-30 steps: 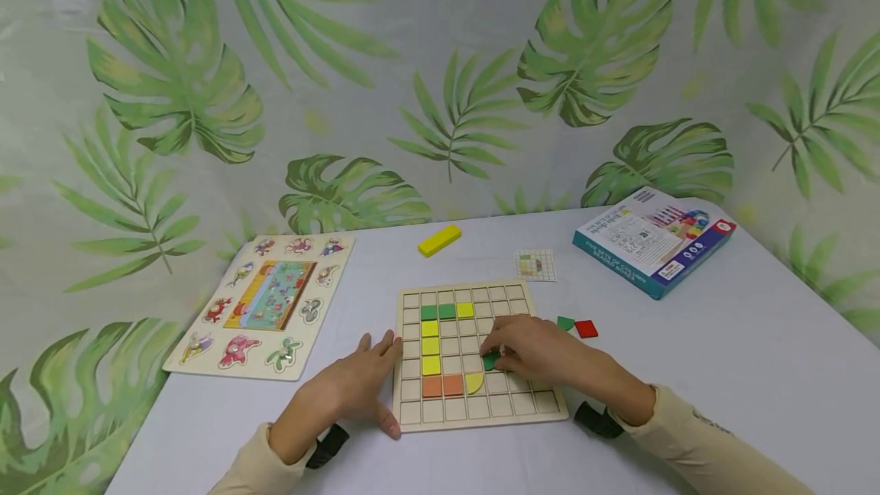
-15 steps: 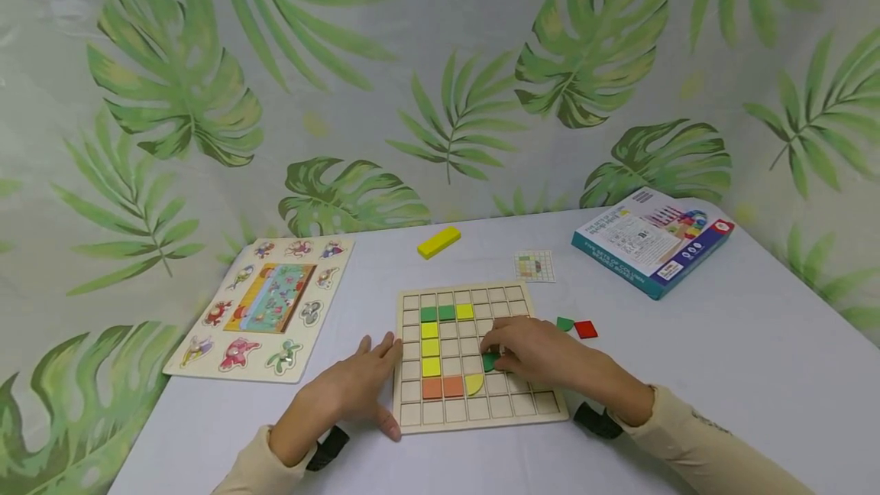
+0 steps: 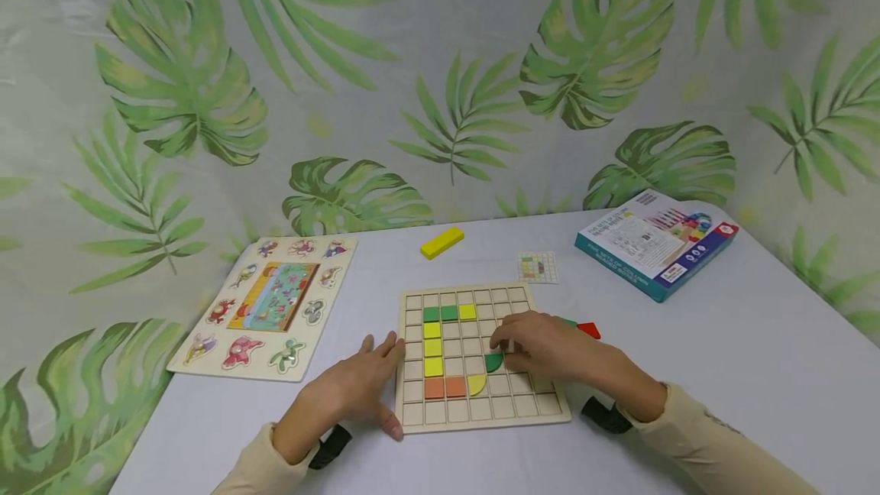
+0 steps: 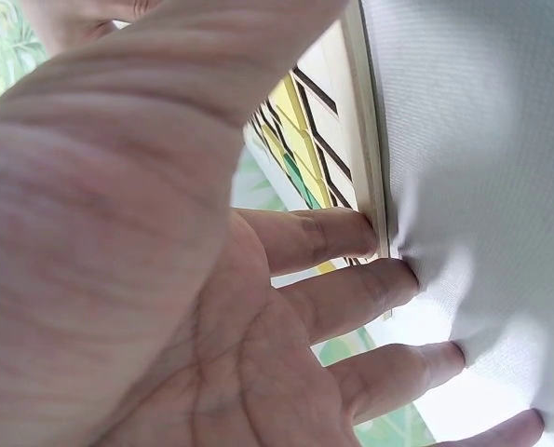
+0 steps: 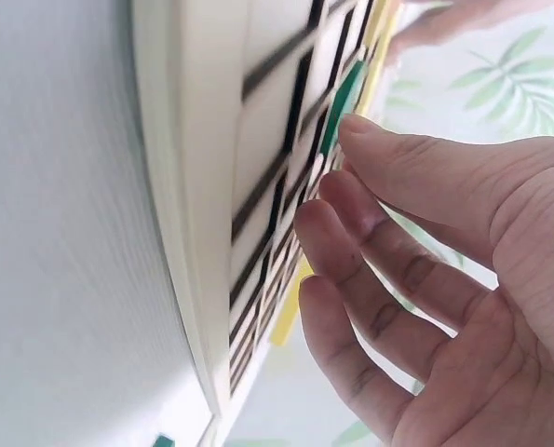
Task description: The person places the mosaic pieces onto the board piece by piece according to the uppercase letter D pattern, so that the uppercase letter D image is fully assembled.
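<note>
A wooden grid board (image 3: pixel 484 422) lies on the table, holding several green, yellow and orange tiles. My left hand (image 3: pixel 364 382) rests at its left edge, fingers spread; in the left wrist view the fingertips (image 4: pixel 358 233) touch the board's side and the cloth. My right hand (image 3: pixel 550 346) hovers over the board's right half, fingers loosely bent with nothing between them. Just left of its fingertips, a green quarter-circle tile (image 3: pixel 493 362) lies in a cell. The right wrist view shows the thumb close to that green tile (image 5: pixel 342 107); whether they touch I cannot tell.
Right of the board lie a red tile (image 3: pixel 589 330) and a green tile (image 3: pixel 570 321), both partly hidden by my right hand. Behind stand a pattern card (image 3: pixel 538 267), a yellow block (image 3: pixel 442 243) and a boxed game (image 3: pixel 653 243). An animal puzzle board (image 3: pixel 323 250) lies left.
My right hand has drawn slightly right, off the green quarter-circle tile, which now shows more fully in its cell. The left hand stays at the board's edge.
</note>
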Demonstrator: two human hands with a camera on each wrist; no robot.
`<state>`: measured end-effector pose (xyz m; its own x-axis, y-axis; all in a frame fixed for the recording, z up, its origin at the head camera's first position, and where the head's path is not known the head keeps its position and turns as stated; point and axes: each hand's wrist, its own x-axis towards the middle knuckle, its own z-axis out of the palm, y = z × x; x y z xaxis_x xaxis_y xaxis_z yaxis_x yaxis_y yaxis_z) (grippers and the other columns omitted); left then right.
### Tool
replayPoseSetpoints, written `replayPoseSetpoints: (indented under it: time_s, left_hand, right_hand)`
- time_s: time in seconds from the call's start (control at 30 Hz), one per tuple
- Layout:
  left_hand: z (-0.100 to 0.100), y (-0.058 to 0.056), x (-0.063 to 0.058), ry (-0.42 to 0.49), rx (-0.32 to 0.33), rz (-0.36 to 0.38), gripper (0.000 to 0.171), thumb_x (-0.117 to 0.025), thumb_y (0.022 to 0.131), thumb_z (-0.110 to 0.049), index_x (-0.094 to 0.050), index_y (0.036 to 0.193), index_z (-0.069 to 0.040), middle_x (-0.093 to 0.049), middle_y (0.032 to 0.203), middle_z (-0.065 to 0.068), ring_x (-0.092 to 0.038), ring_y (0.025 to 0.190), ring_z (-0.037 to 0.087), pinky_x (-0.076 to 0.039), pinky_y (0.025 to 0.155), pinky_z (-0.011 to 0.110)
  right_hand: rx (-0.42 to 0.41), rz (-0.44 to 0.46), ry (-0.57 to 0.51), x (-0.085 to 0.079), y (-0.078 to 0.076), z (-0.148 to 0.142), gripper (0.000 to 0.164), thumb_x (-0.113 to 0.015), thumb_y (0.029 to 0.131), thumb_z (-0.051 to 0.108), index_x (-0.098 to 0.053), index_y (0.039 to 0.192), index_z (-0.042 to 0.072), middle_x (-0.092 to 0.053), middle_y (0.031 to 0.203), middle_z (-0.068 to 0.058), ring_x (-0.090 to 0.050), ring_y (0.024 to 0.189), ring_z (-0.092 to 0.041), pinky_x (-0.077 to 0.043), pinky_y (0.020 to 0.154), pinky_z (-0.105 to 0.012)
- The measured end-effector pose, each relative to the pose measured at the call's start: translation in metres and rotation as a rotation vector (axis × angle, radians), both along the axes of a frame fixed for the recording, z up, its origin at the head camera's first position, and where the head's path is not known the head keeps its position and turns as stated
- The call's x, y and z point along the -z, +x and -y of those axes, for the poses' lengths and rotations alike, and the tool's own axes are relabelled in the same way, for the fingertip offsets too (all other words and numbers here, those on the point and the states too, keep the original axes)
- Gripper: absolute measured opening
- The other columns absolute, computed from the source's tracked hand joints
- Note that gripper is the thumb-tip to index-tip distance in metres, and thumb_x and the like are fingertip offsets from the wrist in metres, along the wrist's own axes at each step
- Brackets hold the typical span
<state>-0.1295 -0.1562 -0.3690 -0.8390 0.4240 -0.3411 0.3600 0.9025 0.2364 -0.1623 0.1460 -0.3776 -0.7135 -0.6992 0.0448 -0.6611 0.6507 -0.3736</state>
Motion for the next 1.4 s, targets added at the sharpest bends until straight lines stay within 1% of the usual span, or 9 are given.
replayPoseSetpoints:
  time_s: [0.1,0.23,0.37,0.47,0.6,0.77,1.0,1.13,1.4]
  left_hand:
    - [0.000,-0.001,0.000,-0.002,0.002,0.002,0.128,-0.091,0.056,-0.052,-0.030,0.155,0.000,-0.025,0.163,0.022,-0.024,0.146,0.054,-0.038,0.108,0.065]
    - [0.001,-0.001,0.000,0.003,-0.003,0.004,0.127,-0.091,0.056,-0.050,-0.030,0.155,0.000,-0.024,0.164,0.021,-0.023,0.147,0.054,-0.037,0.108,0.067]
    - [0.001,-0.001,0.001,0.014,-0.010,0.013,0.128,-0.092,0.055,-0.050,-0.030,0.155,0.000,-0.024,0.164,0.021,-0.022,0.147,0.054,-0.036,0.107,0.068]
    - [0.001,0.000,0.000,0.016,-0.012,0.011,0.127,-0.092,0.055,-0.050,-0.030,0.155,-0.001,-0.024,0.164,0.021,-0.022,0.147,0.054,-0.037,0.106,0.069]
    - [0.002,0.001,0.000,0.017,-0.014,0.011,0.127,-0.092,0.055,-0.050,-0.030,0.155,-0.001,-0.024,0.164,0.021,-0.022,0.147,0.054,-0.037,0.106,0.069]
    - [0.003,0.000,0.001,0.015,-0.007,0.008,0.127,-0.092,0.056,-0.050,-0.030,0.155,0.000,-0.024,0.164,0.021,-0.022,0.147,0.054,-0.038,0.107,0.067]
    - [0.000,-0.003,0.003,0.017,-0.005,0.014,0.126,-0.092,0.056,-0.049,-0.030,0.156,-0.001,-0.024,0.164,0.020,-0.022,0.147,0.053,-0.037,0.108,0.066]
    - [-0.001,-0.004,0.002,0.020,-0.004,0.009,0.127,-0.092,0.056,-0.050,-0.030,0.156,-0.001,-0.024,0.164,0.020,-0.022,0.147,0.053,-0.037,0.107,0.067]
    - [0.000,-0.003,0.003,0.010,-0.007,0.011,0.128,-0.091,0.054,-0.052,-0.031,0.155,-0.001,-0.025,0.164,0.020,-0.022,0.147,0.054,-0.038,0.106,0.067]
  right_hand:
    - [0.007,0.027,0.009,-0.003,-0.004,-0.005,0.021,-0.076,0.089,0.012,-0.073,0.110,0.014,-0.069,0.102,0.005,-0.060,0.084,-0.008,-0.051,0.071,-0.022]
    - [0.023,0.053,0.027,-0.008,-0.010,-0.013,0.024,-0.075,0.089,0.013,-0.072,0.113,0.014,-0.069,0.108,0.003,-0.062,0.090,-0.010,-0.052,0.077,-0.027]
    - [0.026,0.043,0.049,-0.014,-0.014,-0.027,0.026,-0.076,0.088,0.013,-0.072,0.114,0.014,-0.069,0.110,0.003,-0.062,0.095,-0.014,-0.053,0.084,-0.035]
    - [0.043,0.029,0.062,-0.017,-0.016,-0.041,0.024,-0.076,0.088,0.014,-0.074,0.112,0.017,-0.069,0.112,0.004,-0.063,0.104,-0.019,-0.052,0.091,-0.043]
    - [0.081,0.025,0.065,-0.013,-0.019,-0.062,0.018,-0.077,0.088,0.018,-0.076,0.106,0.021,-0.068,0.116,0.004,-0.062,0.112,-0.025,-0.050,0.097,-0.050]
    - [0.115,0.052,0.051,-0.005,-0.027,-0.087,0.017,-0.080,0.085,0.017,-0.076,0.099,0.024,-0.067,0.119,-0.001,-0.060,0.114,-0.029,-0.048,0.099,-0.053]
    - [0.194,0.171,0.044,-0.004,-0.037,-0.107,0.024,-0.081,0.081,0.010,-0.073,0.102,0.020,-0.068,0.108,0.003,-0.060,0.099,-0.020,-0.052,0.089,-0.045]
    - [0.201,0.175,0.045,-0.004,-0.039,-0.111,0.024,-0.080,0.081,0.007,-0.072,0.101,0.018,-0.068,0.100,0.005,-0.061,0.094,-0.018,-0.054,0.086,-0.043]
    - [0.183,0.197,0.065,-0.002,-0.042,-0.113,0.019,-0.079,0.083,0.010,-0.069,0.097,0.018,-0.065,0.089,0.008,-0.057,0.085,-0.013,-0.052,0.077,-0.028]
